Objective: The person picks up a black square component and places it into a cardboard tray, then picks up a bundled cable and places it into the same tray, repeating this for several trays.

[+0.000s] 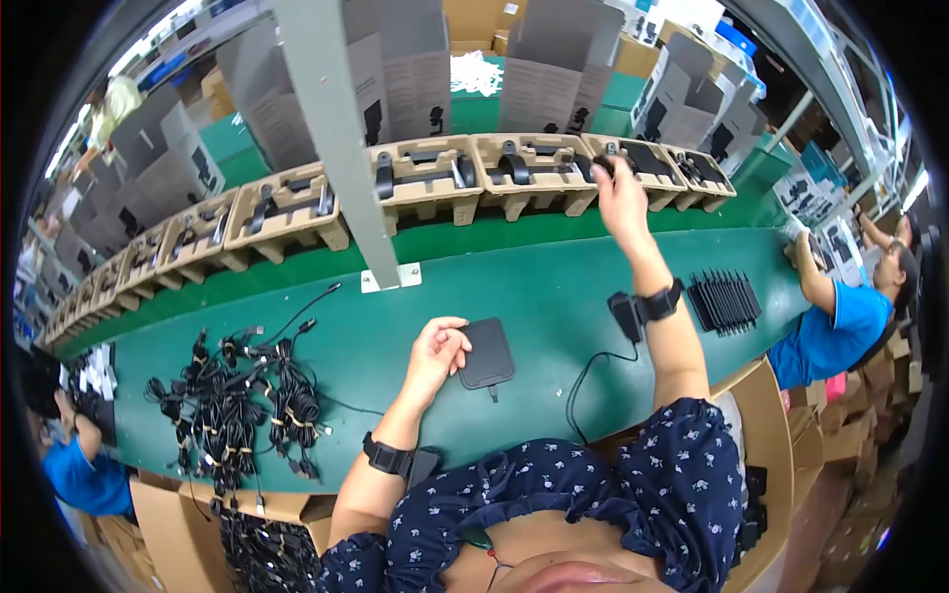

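My left hand (438, 356), its fingers loosely curled, rests on the green table against the left edge of a flat black rounded pad (486, 346). A small plug or stub shows at the pad's near edge. I see nothing held in the curled fingers. My right arm stretches far forward, and my right hand (624, 201) is over a cardboard-pulp tray (580, 196) in the back row. Its fingertips close on a small black part (599, 166), partly hidden by the fingers. Both wrists wear black straps, the right one with a corded black box (625, 314).
Bundled black cables (237, 405) cover the table's left. A stack of black ribbed pieces (725, 301) lies right of my forearm. A grey metal post (341, 128) rises in front of the trays; grey boxes (415, 84) stand behind. Co-workers in blue (835, 331) sit at both sides.
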`<state>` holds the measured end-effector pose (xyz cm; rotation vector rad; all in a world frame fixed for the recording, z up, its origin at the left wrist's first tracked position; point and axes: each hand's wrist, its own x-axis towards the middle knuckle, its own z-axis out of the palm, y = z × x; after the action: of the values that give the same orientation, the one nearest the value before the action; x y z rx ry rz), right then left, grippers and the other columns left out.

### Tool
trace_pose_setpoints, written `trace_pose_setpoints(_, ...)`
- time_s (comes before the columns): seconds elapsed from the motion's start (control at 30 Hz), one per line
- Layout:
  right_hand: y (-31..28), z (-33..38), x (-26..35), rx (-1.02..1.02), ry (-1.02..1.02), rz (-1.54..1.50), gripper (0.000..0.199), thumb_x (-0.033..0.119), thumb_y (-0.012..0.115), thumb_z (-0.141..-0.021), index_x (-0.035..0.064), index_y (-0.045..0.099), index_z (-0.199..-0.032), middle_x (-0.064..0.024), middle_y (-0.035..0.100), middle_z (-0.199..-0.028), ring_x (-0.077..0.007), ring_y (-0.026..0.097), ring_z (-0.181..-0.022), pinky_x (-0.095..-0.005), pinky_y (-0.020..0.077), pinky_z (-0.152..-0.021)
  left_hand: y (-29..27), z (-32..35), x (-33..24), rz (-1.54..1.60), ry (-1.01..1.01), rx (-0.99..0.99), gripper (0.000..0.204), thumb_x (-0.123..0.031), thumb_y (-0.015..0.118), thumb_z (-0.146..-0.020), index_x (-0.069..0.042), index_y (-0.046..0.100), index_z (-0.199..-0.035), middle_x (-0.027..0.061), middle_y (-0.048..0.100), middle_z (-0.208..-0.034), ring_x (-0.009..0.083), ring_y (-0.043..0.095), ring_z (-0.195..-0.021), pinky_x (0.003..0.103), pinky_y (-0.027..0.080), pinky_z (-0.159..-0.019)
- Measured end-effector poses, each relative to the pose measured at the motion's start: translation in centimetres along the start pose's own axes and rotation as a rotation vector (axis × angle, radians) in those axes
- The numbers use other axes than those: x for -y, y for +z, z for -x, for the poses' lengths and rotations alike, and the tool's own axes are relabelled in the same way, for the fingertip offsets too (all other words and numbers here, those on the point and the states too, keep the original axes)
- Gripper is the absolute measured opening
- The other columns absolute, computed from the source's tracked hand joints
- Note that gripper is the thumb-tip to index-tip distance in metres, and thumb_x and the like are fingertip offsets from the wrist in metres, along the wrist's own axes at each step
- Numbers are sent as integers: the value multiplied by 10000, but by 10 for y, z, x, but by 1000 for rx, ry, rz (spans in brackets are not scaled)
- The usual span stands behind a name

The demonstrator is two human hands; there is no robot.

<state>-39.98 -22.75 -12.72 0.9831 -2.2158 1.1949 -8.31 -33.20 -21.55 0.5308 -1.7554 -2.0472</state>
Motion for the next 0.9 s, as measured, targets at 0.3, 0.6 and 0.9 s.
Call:
trace_pose_setpoints(0.3, 12, -80, -84, 86, -37, 564, 219, 229, 505, -828, 41, 551, -929, -150, 626, -748, -314, 612, -735, -425, 469, -612, -11, -1, -1, 48, -42, 2, 189, -77, 472, -894, -5, 479, -1069, 67, 566, -800, 97, 523, -594, 200, 407, -483)
trace_pose_setpoints(0.6, 84, -104, -130, 139, 52, 604, 178, 146, 429, -816, 52, 581, -821, -163, 634, -829, -298, 627, -770, -407, 497, -679, -16, 1, -7, 159, -95, -51, 162, -73, 466, -894, -19, 480, -1046, 69, 559, -795, 117, 538, -620, 218, 431, -516)
trace_pose_setpoints(0.9, 115, -94, -139, 196, 148, 387, 692, 525, 400, -853, -37, 368, -1256, -286, 469, -1137, -402, 428, -1111, -471, 388, -876, -27, 4, -4, 167, -95, -35, 173, -53, 452, -894, -7, 477, -1059, 78, 560, -812, 130, 541, -650, 230, 439, -544)
